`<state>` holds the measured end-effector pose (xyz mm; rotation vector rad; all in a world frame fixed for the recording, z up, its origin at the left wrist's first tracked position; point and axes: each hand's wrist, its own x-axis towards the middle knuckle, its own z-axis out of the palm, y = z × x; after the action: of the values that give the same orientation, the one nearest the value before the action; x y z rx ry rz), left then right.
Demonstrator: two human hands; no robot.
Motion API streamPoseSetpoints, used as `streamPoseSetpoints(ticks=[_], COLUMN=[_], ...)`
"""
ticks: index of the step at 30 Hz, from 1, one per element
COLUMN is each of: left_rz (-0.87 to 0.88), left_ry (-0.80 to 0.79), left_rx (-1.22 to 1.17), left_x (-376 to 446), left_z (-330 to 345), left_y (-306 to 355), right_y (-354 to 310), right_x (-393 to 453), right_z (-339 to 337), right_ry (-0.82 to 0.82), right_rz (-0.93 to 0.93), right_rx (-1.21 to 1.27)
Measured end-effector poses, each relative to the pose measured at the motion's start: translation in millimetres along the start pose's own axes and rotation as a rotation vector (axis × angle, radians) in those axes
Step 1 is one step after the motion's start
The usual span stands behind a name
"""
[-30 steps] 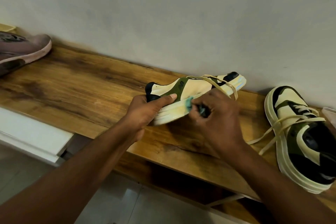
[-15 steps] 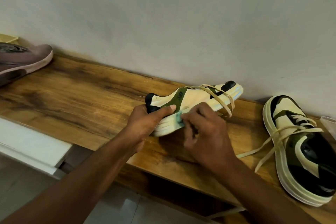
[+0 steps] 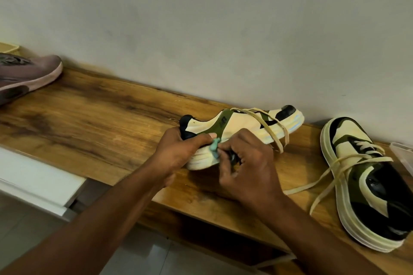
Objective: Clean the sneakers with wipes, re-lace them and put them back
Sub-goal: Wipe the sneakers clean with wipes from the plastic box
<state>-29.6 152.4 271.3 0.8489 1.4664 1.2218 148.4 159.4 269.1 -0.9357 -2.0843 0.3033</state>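
Pale grey wall [image 3: 223, 29] backs a long wooden shelf [image 3: 100, 123] with dark grain, running from upper left to lower right above a tiled floor [image 3: 26, 225]; a white panel [image 3: 38, 176] juts out below its near edge at left. On the shelf at right, a cream, olive and black sneaker [image 3: 366, 185] stands on its sole, toe toward the wall, its cream laces [image 3: 330, 169] loose and trailing across the wood. A dusty mauve shoe [image 3: 26, 73] sits at the far left end, well apart from the pair, partly cut off by the frame.

At centre, the matching second sneaker [image 3: 241, 127] is tipped onto its side with the sole facing the camera, heel to the left, a loose lace [image 3: 274, 131] draped over its forefoot. The person's left hand [image 3: 178, 152] grips the heel, thumb laid along the upper. The right hand [image 3: 248, 169], fingers curled, pinches a small bunched pale-green wipe [image 3: 215, 145] and presses it to the cream midsole beside the left thumb. A clear plastic container's corner [image 3: 402, 152] shows at the right edge.
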Motion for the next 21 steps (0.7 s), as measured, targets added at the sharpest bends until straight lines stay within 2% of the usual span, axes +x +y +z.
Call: streamPoseSetpoints(ticks=[3,6,11,14,18,21], left_rz=[0.001,0.008,0.005,-0.015,-0.040,-0.047], left_ry=[-0.012,0.017,0.074,0.046,0.034,0.047], left_rx=[-0.002,-0.014,-0.005,-0.006,-0.002,-0.048], left_x=[0.9,1.3,4.3,5.3,6.3,7.6], left_z=[-1.0,1.2,3.7,0.9,-0.9,2.6], left_y=[0.0,-2.0,-3.9,-2.1,-2.3,-3.9], right_y=[25.9,20.3,-16.8,-3.8,30.9,18.6], right_x=[9.1,6.9,-3.3,2.7,15.2,12.9], right_z=[-15.4,-8.4,16.5,6.2,-12.9,-4.3], right_ry=[0.131,0.192,0.072,0.022,0.130,0.147], right_rz=[0.066,0.106,0.061,0.052,0.119,0.140], right_rx=[-0.040,-0.043,0.082,0.021,-0.085,-0.057])
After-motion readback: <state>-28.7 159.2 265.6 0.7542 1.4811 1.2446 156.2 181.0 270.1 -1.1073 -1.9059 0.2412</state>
